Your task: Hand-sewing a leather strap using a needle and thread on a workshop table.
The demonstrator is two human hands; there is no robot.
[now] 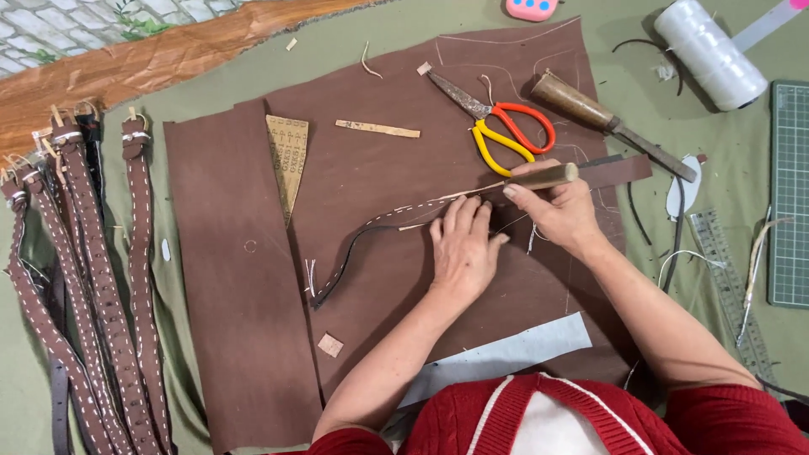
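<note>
My left hand [462,248] lies flat, fingers spread, pressing a narrow stitched brown leather strap [371,232] onto a large brown leather sheet [371,168]. The strap curves away to the left and ends near the sheet's seam. My right hand [560,211] grips a wooden-handled tool [548,176] whose tip meets the strap just by my left fingertips. Past the hand, the strap's wider dark end [619,168] runs to the right.
Scissors with orange and yellow handles [501,126] and another wooden-handled tool [611,122] lie behind my hands. Several stitched brown belts [93,278] lie at the left. A white thread spool [708,50], clear ruler [729,282] and green cutting mat [792,194] are at the right.
</note>
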